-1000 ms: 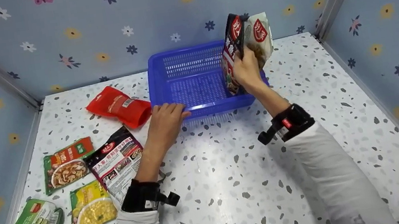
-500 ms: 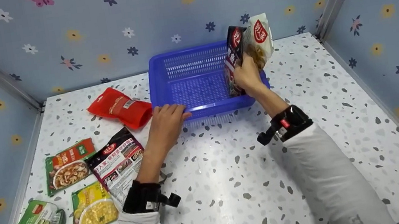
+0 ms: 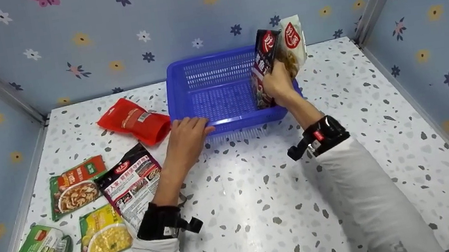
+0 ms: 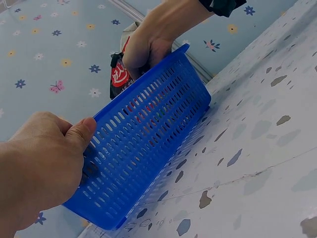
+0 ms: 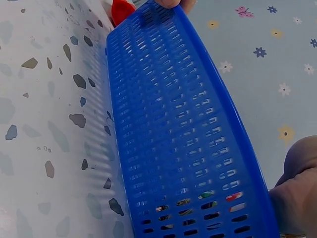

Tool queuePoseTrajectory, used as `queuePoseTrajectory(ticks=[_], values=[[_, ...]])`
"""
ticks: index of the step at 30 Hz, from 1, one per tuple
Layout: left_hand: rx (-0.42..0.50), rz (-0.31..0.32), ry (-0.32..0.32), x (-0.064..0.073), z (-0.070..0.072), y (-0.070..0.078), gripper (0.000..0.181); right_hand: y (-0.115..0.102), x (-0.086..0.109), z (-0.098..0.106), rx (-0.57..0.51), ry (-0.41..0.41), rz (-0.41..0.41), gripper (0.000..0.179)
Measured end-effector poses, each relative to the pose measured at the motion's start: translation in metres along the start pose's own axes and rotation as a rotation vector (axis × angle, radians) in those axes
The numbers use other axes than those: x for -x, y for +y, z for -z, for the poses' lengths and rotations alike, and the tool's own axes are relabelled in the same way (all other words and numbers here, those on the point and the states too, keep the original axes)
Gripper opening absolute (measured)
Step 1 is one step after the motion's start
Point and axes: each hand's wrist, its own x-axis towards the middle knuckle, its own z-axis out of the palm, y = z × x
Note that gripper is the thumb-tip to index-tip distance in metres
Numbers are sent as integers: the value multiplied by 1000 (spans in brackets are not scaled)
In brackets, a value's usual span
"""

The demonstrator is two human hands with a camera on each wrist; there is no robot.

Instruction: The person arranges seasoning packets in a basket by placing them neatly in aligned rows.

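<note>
Leaning inside the blue basket (image 3: 246, 120) at its right end, a red-logoed black packet (image 3: 258, 72) was pinched by the right hand (image 3: 278, 83), beside a white packet (image 3: 293, 44); the left hand (image 3: 186, 139) gripped the basket. Nearby, a flat packet (image 3: 137, 185) read 好人家.

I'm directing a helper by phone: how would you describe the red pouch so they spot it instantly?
Find the blue basket at the back of the speckled table. Just off its left end lies the red pouch. Unlike the black-topped packet and the orange-and-green packet in front of it, it is almost entirely red, with a small white barcode.
</note>
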Motion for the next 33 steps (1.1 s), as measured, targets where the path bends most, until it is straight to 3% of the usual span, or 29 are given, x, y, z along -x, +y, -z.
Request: queuePoseTrajectory(ticks=[14, 33], values=[[-12, -14, 21, 0, -3, 1, 41, 3, 3, -2, 116, 16, -20, 48], [2, 1, 3, 0, -1, 0, 37, 1, 9, 12, 128, -15, 0, 42]])
